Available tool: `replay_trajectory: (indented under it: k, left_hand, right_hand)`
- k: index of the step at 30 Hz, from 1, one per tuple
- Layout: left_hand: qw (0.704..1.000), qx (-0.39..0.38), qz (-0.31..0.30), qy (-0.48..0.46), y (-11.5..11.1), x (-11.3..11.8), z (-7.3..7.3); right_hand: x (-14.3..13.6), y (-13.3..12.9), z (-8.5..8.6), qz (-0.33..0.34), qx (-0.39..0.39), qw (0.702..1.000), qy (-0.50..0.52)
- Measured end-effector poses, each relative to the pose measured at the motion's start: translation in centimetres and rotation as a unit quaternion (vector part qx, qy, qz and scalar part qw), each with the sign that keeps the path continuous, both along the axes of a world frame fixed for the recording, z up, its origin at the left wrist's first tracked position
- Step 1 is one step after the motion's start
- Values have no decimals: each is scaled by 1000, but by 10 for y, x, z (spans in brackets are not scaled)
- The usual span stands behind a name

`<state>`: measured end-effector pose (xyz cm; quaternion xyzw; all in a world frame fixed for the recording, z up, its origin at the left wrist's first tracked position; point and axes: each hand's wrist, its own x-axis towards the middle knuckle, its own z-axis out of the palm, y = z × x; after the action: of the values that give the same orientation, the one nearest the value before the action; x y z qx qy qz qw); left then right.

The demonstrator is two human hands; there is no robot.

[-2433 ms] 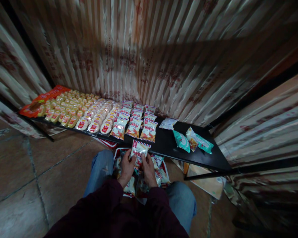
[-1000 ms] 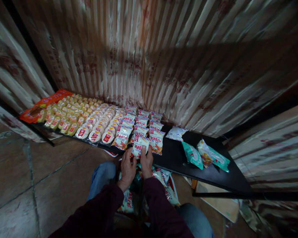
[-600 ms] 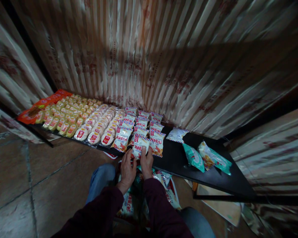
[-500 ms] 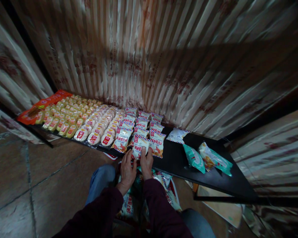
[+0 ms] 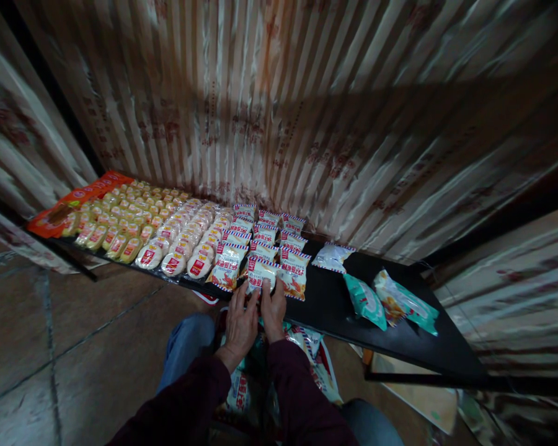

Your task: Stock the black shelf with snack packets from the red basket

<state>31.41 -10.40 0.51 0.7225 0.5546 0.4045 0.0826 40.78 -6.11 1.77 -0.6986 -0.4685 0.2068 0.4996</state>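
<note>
A white snack bag [image 5: 261, 272] with red lettering and a striped top edge lies at the front of the middle row on the black shelf [image 5: 325, 310]. My left hand [image 5: 242, 322] grips its lower left edge, thumb and fingers on either side of the corner. On the lower right edge, my right hand [image 5: 273, 313] does the same. Both hands cover the bag's bottom. Matching bags flank it, one on the left [image 5: 227, 265] and another on the right [image 5: 294, 272]. More bags overlap in rows behind.
Round white wrapped cakes [image 5: 173, 262] and yellow wrapped cakes [image 5: 131, 249] fill the shelf's left, beside an orange bag [image 5: 81, 201]. To the right lie a white bag [image 5: 333, 257] and green bags [image 5: 365, 301]. A container of snack bags [image 5: 323, 371] stands between my knees. Striped sheeting [image 5: 242, 93] hangs behind.
The front middle bag has settled slightly lower and flatter, and its upper edge shows more clearly. My right thumb has slid down toward its near edge. Both hands stay at the bag.
</note>
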Motion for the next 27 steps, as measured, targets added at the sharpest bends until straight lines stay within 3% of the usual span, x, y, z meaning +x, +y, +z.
replay_trajectory:
  k: [6, 13, 27]
  left_hand:
    - [998, 30, 28, 55, 2, 4, 2]
    - [997, 43, 26, 57, 5, 5, -2]
    - [998, 32, 8, 44, 8, 6, -5]
  right_hand:
    - [1, -2, -5, 0, 66, 995, -81]
    - [0, -1, -6, 27, 14, 997, -65]
    - [-3, -2, -4, 27, 36, 997, -59]
